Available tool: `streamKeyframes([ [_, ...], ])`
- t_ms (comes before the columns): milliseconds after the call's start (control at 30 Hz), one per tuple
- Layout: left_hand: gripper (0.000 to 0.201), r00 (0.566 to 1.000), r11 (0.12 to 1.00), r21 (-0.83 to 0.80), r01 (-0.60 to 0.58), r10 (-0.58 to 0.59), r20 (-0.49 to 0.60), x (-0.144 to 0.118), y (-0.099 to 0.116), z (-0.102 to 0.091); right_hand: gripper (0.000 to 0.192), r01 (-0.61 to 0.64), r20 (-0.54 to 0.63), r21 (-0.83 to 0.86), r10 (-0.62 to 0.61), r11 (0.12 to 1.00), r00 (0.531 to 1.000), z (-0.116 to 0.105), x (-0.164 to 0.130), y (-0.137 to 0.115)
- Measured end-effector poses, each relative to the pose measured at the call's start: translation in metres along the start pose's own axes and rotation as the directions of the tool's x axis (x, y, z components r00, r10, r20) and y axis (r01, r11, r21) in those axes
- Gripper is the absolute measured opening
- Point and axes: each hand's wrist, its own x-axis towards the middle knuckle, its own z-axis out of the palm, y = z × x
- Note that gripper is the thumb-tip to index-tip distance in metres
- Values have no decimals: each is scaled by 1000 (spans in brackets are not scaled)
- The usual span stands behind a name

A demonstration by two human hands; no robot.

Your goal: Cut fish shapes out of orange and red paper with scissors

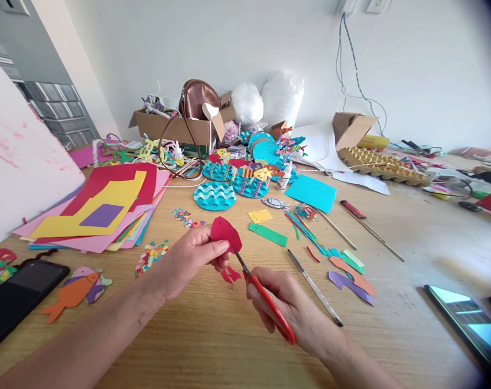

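Note:
My left hand (205, 244) is closed on a small red piece of craft foam or paper (226, 233), pinched between thumb and fingers above the table. In my right hand (280, 297) is a pair of scissors (270, 301) with red handles, its blade tips touching the lower edge of the red piece. Red offcuts (230, 275) lie just below, on the wooden table. Right of the scissors rests a clear pen (314, 286). A green strip (268, 234) and a yellow piece (260, 216) lie beyond my hands.
Coloured sheets (103, 183) are stacked at left, near paper dots (151, 256), fish cut-outs (77, 289) and a black phone (24, 294). Blue wavy-topped discs (215, 196) and a glue bottle (284, 177) stand behind. At right lie a utility knife (353, 209), sticks and another phone (464, 319).

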Motion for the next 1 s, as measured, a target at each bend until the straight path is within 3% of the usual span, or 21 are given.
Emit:
streamKeyframes([
  [633, 12, 999, 1000, 11, -8, 8, 38, 2, -2, -2, 32, 49, -41, -117, -54, 992, 998, 1, 2, 6],
  [1000, 13, 998, 994, 95, -57, 57, 3, 1, 1, -3, 29, 48, -38, -93, -51, 995, 998, 0, 3, 8],
])
